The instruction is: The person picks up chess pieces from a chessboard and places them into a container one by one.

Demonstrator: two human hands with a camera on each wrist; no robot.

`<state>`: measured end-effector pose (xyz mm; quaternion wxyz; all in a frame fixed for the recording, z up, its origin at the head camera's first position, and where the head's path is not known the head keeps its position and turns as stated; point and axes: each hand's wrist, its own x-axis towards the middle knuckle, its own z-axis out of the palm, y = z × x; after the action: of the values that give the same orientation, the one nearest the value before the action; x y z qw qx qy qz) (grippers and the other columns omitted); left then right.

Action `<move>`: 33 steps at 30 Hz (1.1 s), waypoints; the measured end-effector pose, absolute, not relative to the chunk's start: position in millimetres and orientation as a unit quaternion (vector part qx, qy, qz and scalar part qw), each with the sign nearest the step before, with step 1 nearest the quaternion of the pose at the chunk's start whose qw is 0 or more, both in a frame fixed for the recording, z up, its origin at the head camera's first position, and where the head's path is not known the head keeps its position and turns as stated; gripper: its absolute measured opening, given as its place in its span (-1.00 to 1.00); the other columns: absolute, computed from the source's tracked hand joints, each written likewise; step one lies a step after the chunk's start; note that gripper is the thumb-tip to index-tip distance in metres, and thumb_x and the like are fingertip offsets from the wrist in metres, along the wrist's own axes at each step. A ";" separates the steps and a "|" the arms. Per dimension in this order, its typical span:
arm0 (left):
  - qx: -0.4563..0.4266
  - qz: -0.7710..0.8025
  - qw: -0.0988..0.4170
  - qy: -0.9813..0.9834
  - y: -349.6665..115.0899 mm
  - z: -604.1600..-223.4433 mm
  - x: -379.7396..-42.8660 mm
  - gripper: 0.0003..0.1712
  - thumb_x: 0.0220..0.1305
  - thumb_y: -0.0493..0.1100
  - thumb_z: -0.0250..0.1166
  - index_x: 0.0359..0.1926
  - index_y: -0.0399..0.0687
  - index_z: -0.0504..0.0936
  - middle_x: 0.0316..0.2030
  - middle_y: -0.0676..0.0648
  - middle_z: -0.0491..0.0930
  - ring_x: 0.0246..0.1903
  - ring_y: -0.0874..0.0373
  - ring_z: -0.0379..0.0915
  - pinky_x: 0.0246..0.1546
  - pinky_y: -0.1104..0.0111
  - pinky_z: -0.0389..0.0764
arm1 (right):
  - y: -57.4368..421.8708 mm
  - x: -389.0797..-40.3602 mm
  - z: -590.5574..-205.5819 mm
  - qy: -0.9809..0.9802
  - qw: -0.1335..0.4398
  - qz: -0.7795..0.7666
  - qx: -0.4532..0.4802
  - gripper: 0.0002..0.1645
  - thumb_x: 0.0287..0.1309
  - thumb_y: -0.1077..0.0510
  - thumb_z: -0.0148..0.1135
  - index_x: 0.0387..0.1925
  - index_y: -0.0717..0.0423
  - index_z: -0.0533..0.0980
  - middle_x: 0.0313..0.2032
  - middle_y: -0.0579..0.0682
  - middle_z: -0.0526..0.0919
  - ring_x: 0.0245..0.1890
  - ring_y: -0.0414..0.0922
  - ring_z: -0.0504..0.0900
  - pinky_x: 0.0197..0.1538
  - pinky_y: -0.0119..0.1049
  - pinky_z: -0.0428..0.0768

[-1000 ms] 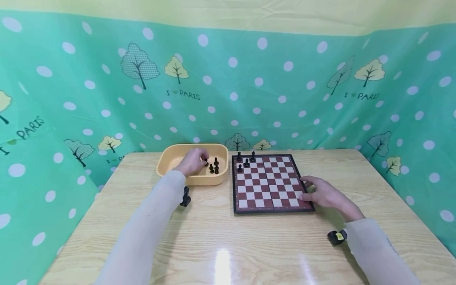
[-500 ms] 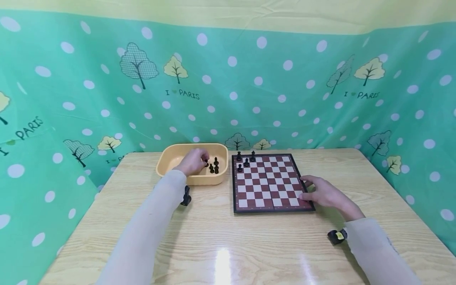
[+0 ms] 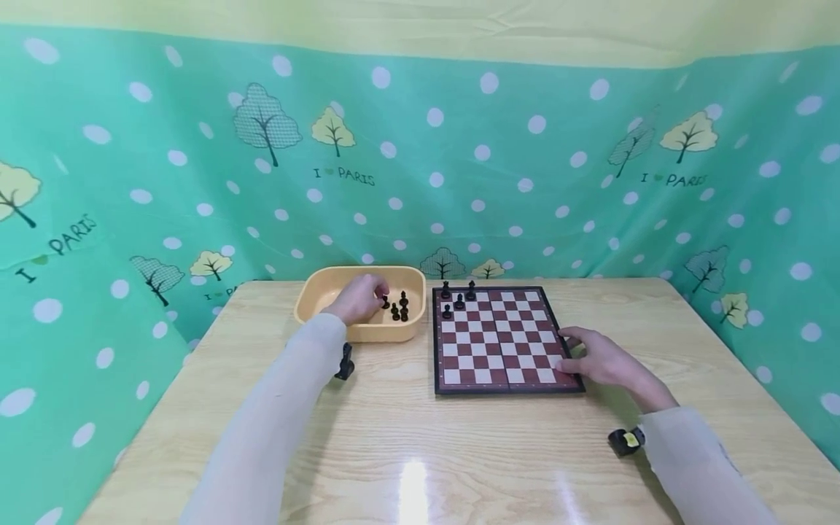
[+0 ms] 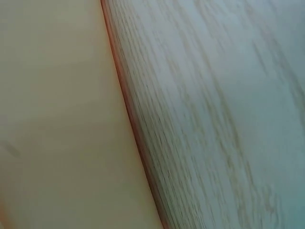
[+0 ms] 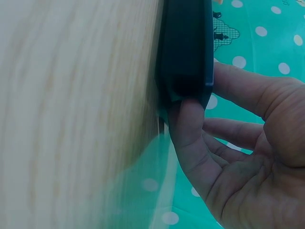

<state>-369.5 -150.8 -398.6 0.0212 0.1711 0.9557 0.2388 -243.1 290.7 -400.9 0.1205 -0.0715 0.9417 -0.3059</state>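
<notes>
In the head view my left hand [image 3: 357,299] reaches into a beige plastic basin [image 3: 386,334], fingertips pinching a small black chess piece [image 3: 386,301]. The fingers partly hide that piece. Several other black chess pieces [image 3: 403,306] stand beside it in the basin. My right hand [image 3: 600,357] grips the right edge of a brown-and-white chessboard [image 3: 488,350], thumb on top near the front corner. From the right wrist view, the fingers of the right hand [image 5: 238,138] are around the dark board's edge [image 5: 186,52]. On the board's far-left squares stand several black pieces [image 3: 459,301].
Basin and board stand side by side at the back of a light wooden table [image 3: 499,452]. A green dotted curtain [image 3: 459,168] hangs behind and along both sides. The left wrist view holds only the basin wall [image 4: 62,119] and wood grain.
The head view has shifted slightly, so everything sits a little further right in it. Both hands keep their places at the basin and the board.
</notes>
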 end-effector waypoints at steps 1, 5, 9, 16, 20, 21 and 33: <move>0.173 0.238 0.020 0.956 -151.2 -398.3 -368.4 -0.71 0.11 -0.39 0.25 -0.09 -0.20 0.61 -0.23 -0.10 0.59 -0.17 0.01 0.50 -0.04 0.19 0.53 | 290.8 -243.1 -401.4 0.942 0.121 -0.305 -0.070 -0.15 0.10 0.08 0.35 0.30 0.38 0.20 -0.01 0.28 0.48 -0.09 0.08 0.49 -0.06 -0.03 0.50; 0.179 0.231 0.016 0.956 -153.0 -395.8 -364.3 -0.71 0.13 -0.39 0.25 -0.08 -0.21 0.61 -0.21 -0.10 0.59 -0.17 0.02 0.50 -0.04 0.19 0.54 | 290.6 -242.6 -401.6 0.941 0.124 -0.307 -0.071 -0.13 0.10 0.06 0.35 0.31 0.38 0.19 0.01 0.29 0.47 -0.09 0.07 0.50 -0.06 -0.04 0.51; 0.189 0.226 0.011 0.956 -153.8 -391.5 -359.7 -0.72 0.14 -0.38 0.26 -0.08 -0.22 0.61 -0.22 -0.09 0.60 -0.17 0.02 0.51 -0.05 0.20 0.55 | 289.7 -242.2 -399.9 0.940 0.124 -0.310 -0.069 -0.13 0.10 0.07 0.35 0.32 0.37 0.19 0.01 0.28 0.46 -0.11 0.06 0.50 -0.07 -0.07 0.51; 0.226 0.220 -0.011 0.949 -152.4 -388.5 -350.8 -0.73 0.11 -0.39 0.27 -0.11 -0.25 0.62 -0.22 -0.14 0.62 -0.18 0.02 0.53 -0.06 0.20 0.56 | 289.9 -240.6 -399.4 0.939 0.118 -0.313 -0.077 -0.15 0.10 0.11 0.35 0.30 0.41 0.19 -0.01 0.30 0.47 -0.11 0.06 0.50 -0.10 -0.09 0.51; 0.240 0.223 -0.023 0.944 -149.5 -387.9 -344.0 -0.75 0.13 -0.39 0.27 -0.12 -0.25 0.63 -0.22 -0.13 0.63 -0.19 0.05 0.53 -0.08 0.23 0.56 | 290.0 -240.1 -400.4 0.939 0.117 -0.315 -0.076 -0.15 0.10 0.12 0.35 0.30 0.41 0.19 -0.02 0.29 0.47 -0.12 0.06 0.50 -0.11 -0.10 0.52; 0.245 0.223 -0.027 0.943 -148.6 -387.3 -342.0 -0.76 0.14 -0.38 0.27 -0.12 -0.25 0.63 -0.22 -0.12 0.63 -0.19 0.05 0.53 -0.08 0.23 0.57 | 289.9 -240.2 -400.7 0.939 0.117 -0.315 -0.076 -0.15 0.10 0.12 0.35 0.30 0.42 0.19 -0.02 0.29 0.47 -0.13 0.05 0.51 -0.12 -0.10 0.53; 0.278 0.241 -0.059 0.928 -132.1 -377.8 -321.9 -0.78 0.17 -0.36 0.26 -0.13 -0.26 0.63 -0.21 -0.14 0.63 -0.20 0.07 0.54 -0.10 0.26 0.58 | 289.9 -239.4 -401.1 0.938 0.119 -0.316 -0.075 -0.16 0.11 0.12 0.35 0.30 0.42 0.19 -0.02 0.29 0.47 -0.14 0.04 0.50 -0.14 -0.14 0.52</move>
<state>-321.9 -132.1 -377.8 -0.0588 0.2779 0.9280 0.2411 -239.4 289.9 -401.1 0.1187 -0.0751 0.9382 -0.3163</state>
